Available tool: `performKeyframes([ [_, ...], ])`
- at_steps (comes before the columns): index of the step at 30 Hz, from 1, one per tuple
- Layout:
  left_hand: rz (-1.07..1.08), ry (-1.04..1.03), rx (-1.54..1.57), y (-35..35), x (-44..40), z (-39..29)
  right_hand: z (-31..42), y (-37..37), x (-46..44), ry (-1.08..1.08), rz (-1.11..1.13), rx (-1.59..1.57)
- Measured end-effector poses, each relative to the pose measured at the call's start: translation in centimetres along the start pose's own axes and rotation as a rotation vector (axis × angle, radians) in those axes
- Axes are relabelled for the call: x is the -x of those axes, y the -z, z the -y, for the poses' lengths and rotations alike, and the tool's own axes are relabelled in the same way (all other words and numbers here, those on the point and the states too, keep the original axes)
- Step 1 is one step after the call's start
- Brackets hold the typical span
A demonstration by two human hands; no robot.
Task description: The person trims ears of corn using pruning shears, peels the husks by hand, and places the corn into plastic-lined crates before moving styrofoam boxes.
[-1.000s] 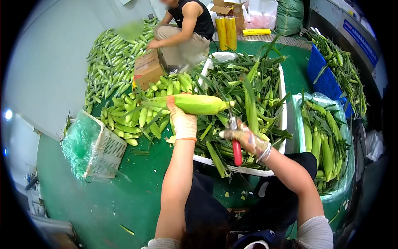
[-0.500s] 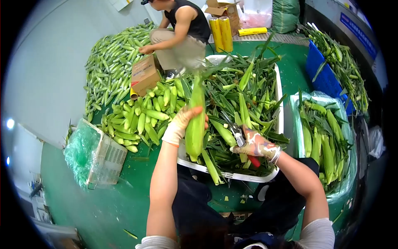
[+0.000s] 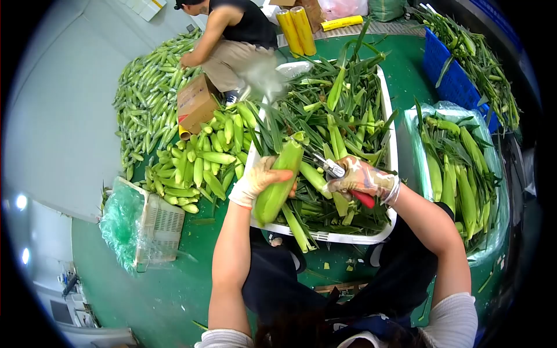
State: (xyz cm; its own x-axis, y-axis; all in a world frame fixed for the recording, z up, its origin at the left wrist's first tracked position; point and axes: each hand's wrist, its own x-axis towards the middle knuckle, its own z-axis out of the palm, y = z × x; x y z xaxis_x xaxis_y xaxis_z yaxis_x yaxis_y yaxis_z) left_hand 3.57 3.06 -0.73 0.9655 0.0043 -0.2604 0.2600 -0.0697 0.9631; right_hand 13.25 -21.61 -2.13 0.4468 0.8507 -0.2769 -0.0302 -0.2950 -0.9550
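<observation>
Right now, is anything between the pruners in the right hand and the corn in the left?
Nothing visible stands between them. The pruners in the right hand point toward the upper part of the corn in the left hand. The leaves in the tub lie below both.

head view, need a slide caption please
Left hand holds a corn ear, right hand holds red-handled cutters, over a white crate of leaves.

Green floor (image 3: 133, 296), white bin (image 3: 333, 236) just off centre toward 2 o'clock, blue crate (image 3: 449, 75) farther out at 2, plastic-lined container (image 3: 493, 226) at 3, pale basket (image 3: 165, 223) at 8, loose corn heap (image 3: 197, 165) at 9, larger corn pile (image 3: 145, 98) at 10, two yellow rolls (image 3: 301, 32) upright at 12
</observation>
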Motion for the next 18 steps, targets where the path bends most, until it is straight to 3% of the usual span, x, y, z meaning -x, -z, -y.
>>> performKeyframes([
  [2,0.314,0.027,0.475,-0.3,0.7,0.2,0.0,-0.4,0.2,0.010,-0.017,-0.123],
  [3,0.322,-0.039,0.580,-1.0,1.3,0.3,-0.2,-0.4,0.3,0.014,-0.042,-0.147],
  [5,0.573,-0.138,0.776,-0.9,1.6,1.5,-0.4,0.2,-0.2,-0.085,-0.270,-0.438],
  [7,0.537,-0.164,0.779,-1.2,2.6,2.4,-0.7,1.5,-0.5,-0.072,-0.206,-0.441],
  [8,0.603,-0.162,0.855,-1.3,2.6,2.9,-0.7,0.9,-0.5,-0.047,-0.181,-0.248],
  [9,0.668,-0.166,0.933,-1.6,2.5,3.2,-1.9,0.6,-1.0,0.089,0.002,-0.116],
  [11,0.737,-0.161,0.960,-1.9,2.4,3.2,0.6,-0.8,0.4,0.084,0.175,0.049],
  [16,0.992,-0.062,1.057,-3.1,2.2,4.4,2.7,-1.8,1.1,0.106,0.427,-0.039],
  [17,1.037,-0.021,1.069,-3.4,2.3,4.6,1.9,-2.1,0.4,0.194,0.422,-0.104],
  [18,0.977,0.035,1.067,-3.8,2.8,4.7,2.0,-2.1,0.3,0.061,0.428,-0.202],
])
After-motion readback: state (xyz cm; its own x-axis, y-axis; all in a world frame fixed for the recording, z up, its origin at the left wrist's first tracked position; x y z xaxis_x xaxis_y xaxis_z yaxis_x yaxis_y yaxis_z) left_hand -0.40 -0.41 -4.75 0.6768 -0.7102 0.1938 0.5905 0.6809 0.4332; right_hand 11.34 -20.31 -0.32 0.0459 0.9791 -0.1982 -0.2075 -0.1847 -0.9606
